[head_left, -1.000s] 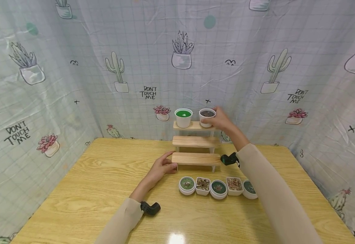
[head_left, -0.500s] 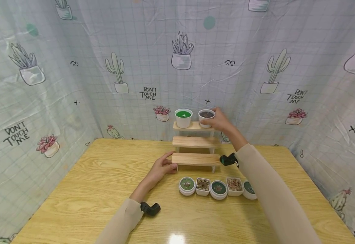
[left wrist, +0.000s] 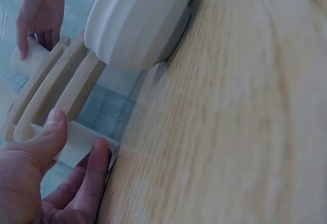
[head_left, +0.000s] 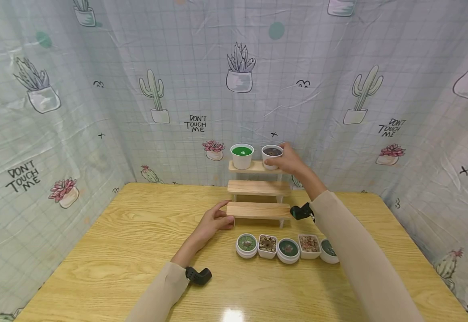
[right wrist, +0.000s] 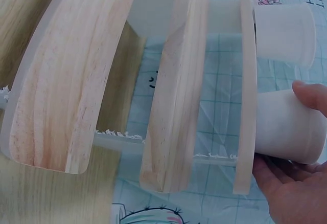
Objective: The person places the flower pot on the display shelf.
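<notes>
A three-step wooden display stand (head_left: 259,186) with pale legs stands at the back of the table. On its top step, toward the right end, sits a white pot with a dark filling (head_left: 272,152). My right hand (head_left: 292,161) grips that pot, thumb on one side and fingers on the other; its base meets the step in the right wrist view. A white pot with a bright green top (head_left: 242,157) stands at the left on the same step. My left hand (head_left: 211,222) holds the left end of the lowest step, thumb (left wrist: 55,127) on the wood and fingers by the leg.
In front of the stand runs a row of small pots: a round green one (head_left: 246,246), a square pebbled one (head_left: 267,246), a round dark green one (head_left: 288,250), a square pinkish one (head_left: 309,247) and another round one (head_left: 329,250) partly behind the right sleeve. A printed curtain (head_left: 177,147) hangs behind.
The dark-filled pot has shifted very slightly left along the top step with my right hand on it. My left hand has stayed in place on the stand.
</notes>
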Motion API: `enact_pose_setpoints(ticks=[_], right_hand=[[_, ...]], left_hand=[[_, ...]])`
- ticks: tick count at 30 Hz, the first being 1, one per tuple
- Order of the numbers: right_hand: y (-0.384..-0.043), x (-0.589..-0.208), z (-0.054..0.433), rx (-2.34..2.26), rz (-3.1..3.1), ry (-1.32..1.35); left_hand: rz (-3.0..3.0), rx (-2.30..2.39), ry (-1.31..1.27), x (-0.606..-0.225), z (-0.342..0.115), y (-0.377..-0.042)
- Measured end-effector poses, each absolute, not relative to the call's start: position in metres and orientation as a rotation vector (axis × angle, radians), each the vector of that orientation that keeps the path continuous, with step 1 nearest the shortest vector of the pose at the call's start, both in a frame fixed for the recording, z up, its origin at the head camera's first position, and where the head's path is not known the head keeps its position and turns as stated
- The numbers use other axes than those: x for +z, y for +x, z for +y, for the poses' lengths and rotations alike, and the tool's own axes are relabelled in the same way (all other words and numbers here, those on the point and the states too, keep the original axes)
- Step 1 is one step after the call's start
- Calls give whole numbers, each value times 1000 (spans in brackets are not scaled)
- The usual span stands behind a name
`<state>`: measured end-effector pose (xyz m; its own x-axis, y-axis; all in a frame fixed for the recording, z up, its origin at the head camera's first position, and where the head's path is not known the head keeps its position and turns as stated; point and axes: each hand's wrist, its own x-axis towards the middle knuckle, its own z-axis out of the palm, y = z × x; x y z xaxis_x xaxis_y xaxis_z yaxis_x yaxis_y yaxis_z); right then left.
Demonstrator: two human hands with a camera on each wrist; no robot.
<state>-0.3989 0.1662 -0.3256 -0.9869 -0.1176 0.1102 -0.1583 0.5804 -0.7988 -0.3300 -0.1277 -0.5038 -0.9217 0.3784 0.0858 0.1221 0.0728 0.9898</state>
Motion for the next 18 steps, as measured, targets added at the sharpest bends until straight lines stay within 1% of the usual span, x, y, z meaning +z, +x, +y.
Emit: enact_pose_setpoints(ticks=[12, 18], right_hand=[[-397, -324, 168, 1419, -2762, 254], [-393, -325, 170, 1452, -2737, 366]], left_hand=[[2149, 1968, 506, -501, -127, -329], [2143, 1967, 491, -502, -128, -328]])
